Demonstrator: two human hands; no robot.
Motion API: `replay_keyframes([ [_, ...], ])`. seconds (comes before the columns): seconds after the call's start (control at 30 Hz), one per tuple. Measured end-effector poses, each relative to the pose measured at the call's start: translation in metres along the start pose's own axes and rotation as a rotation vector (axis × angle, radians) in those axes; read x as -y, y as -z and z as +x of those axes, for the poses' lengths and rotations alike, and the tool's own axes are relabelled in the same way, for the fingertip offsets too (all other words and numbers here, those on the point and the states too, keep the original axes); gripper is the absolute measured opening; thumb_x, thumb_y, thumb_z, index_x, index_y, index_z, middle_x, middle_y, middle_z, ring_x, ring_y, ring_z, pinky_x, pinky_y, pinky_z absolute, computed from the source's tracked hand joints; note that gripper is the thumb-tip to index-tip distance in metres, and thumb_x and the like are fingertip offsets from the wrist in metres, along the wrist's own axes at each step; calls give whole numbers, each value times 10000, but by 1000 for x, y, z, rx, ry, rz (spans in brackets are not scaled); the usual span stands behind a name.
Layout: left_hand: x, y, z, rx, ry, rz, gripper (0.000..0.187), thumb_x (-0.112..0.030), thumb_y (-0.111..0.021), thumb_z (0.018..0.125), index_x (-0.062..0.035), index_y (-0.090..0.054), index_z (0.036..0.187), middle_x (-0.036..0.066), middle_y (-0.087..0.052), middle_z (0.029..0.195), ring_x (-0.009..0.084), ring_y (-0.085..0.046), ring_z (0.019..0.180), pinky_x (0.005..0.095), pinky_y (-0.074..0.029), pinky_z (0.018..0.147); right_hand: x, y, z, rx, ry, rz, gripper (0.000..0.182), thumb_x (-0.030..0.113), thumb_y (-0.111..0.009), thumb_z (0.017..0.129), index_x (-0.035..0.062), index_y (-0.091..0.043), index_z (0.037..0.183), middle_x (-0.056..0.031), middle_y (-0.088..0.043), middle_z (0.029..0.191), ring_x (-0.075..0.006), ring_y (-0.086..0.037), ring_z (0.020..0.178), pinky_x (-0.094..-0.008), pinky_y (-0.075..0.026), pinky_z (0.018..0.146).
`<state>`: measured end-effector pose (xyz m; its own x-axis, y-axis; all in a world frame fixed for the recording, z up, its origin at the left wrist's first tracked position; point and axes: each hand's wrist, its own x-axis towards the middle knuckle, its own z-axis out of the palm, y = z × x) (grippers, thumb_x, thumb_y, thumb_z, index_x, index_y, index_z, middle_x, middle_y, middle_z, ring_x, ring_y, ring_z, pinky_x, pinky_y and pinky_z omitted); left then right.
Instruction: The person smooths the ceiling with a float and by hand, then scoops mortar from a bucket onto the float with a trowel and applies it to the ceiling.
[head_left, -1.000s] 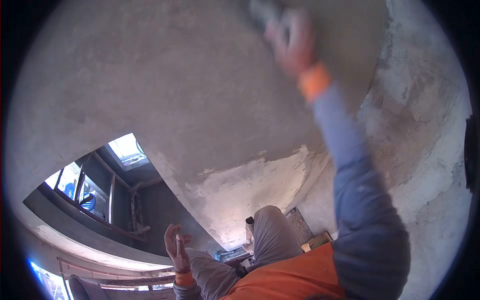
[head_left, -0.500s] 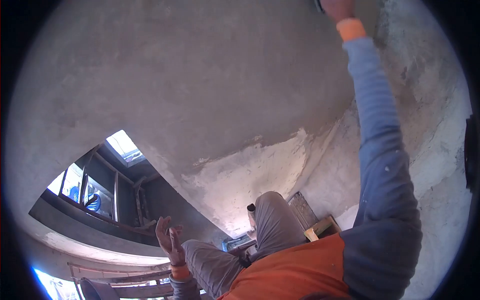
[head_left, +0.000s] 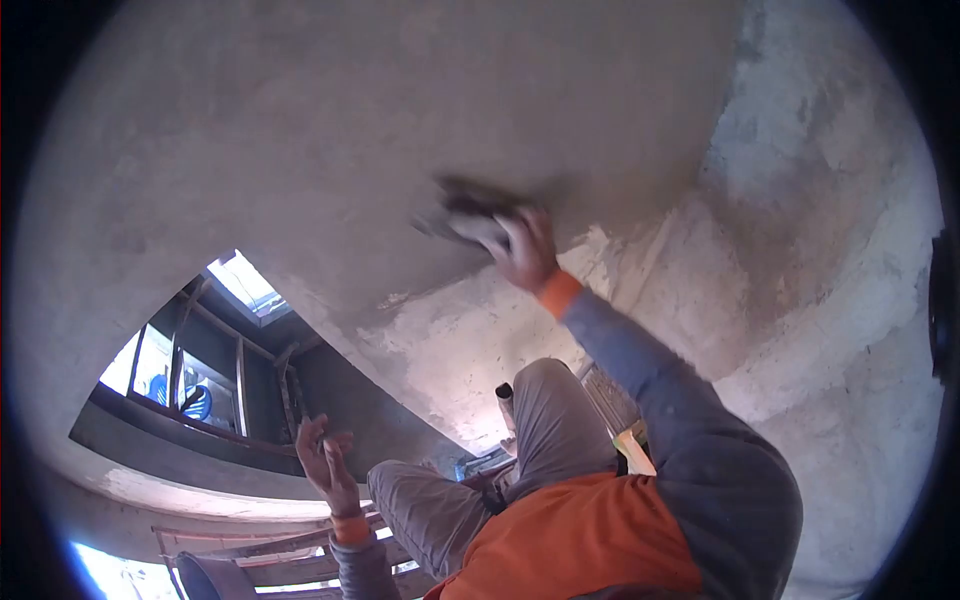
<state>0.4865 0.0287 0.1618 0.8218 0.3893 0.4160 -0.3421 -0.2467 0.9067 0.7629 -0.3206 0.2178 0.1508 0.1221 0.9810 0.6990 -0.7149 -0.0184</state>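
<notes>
Just above the centre of the view, towards twelve o'clock, the right hand (head_left: 528, 250) grips a flat, blurred hand tool (head_left: 470, 212) against or very near a grey plastered wall (head_left: 300, 130). The fingers bend around its near side; the blur hides exactly how they close.

The right arm has just dropped from the top edge towards the middle, bringing the tool close to the ragged border of a paler patch (head_left: 450, 335) towards six o'clock from it. That seems to put the lower part of the darker coat within reach. The tool's long axis runs roughly from ten to four o'clock, its far end pointing towards ten; blur softens both ends.

Towards seven o'clock, the left hand (head_left: 328, 465) is raised beside a knee (head_left: 395, 490), fingers parted and loosely bent, with nothing visible in it.
</notes>
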Motion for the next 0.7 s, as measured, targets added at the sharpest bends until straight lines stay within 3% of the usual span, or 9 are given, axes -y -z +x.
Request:
replay_keyframes([
  [0.17,-37,-3,26,-95,-160,63,702,-450,-553,966,43,-321,1409,176,-506,1302,203,-629,893,295,-503,736,-36,31,215,-364,11,-171,339,352,-673,857,44,-611,985,-188,-575,971,-384,-525,931,-476,-418,826],
  [0.23,-39,27,15,-187,-192,123,695,-469,-532,971,31,-329,1409,164,-527,1284,194,-629,883,287,-494,728,-88,52,177,-456,-158,-250,346,353,-664,872,25,-599,963,-185,-596,902,-360,-561,866,-436,-445,781],
  [0.27,-32,49,7,-241,-194,159,685,-479,-519,974,18,-336,1410,153,-543,1267,185,-629,876,280,-487,722,-111,60,131,-336,-550,21,361,349,-647,897,-3,-595,958,-158,-624,847,-307,-596,775,-403,-466,708],
  [0.33,-30,64,-1,-326,-145,201,680,-500,-493,979,3,-342,1411,138,-564,1238,176,-627,863,275,-480,712,-96,50,34,-491,-953,305,353,273,-607,938,-74,-610,999,-192,-662,1024,-315,-617,966,-432,-468,882],
  [0.37,-35,63,-3,-355,-92,211,684,-512,-481,981,1,-340,1411,134,-569,1228,176,-625,858,277,-481,707,-114,17,-39,-556,-871,159,444,279,-604,940,-109,-565,1152,-237,-613,1193,-298,-601,1088,-424,-455,934],
  [0.47,-37,45,22,-248,-160,217,705,-507,-493,976,30,-326,1401,155,-531,1274,191,-618,870,291,-489,719,-2,-17,-51,-215,-907,276,450,330,-656,894,-27,-537,1142,-209,-566,1195,-349,-558,1068,-475,-423,901],
  [0.5,-44,32,31,-198,-172,213,718,-507,-497,973,45,-318,1396,168,-521,1288,200,-616,878,296,-491,730,17,-20,-14,-262,-440,88,403,279,-709,855,3,-547,1100,-163,-579,971,-325,-553,946,-416,-436,858],
  [0.57,-56,16,49,-118,-256,245,687,-478,-491,984,38,-306,1397,168,-508,1290,210,-618,887,304,-498,729,34,-5,75,-203,-118,3,313,245,-702,847,38,-571,1041,-157,-561,922,-380,-548,916,-480,-406,861],
  [0.7,-79,42,54,-146,-463,492,635,-474,-440,1003,30,-345,1377,165,-516,1279,212,-631,889,285,-506,683,-72,24,126,-389,-335,-80,331,328,-658,879,36,-569,1007,-152,-557,920,-313,-536,902,-430,-411,823],
])
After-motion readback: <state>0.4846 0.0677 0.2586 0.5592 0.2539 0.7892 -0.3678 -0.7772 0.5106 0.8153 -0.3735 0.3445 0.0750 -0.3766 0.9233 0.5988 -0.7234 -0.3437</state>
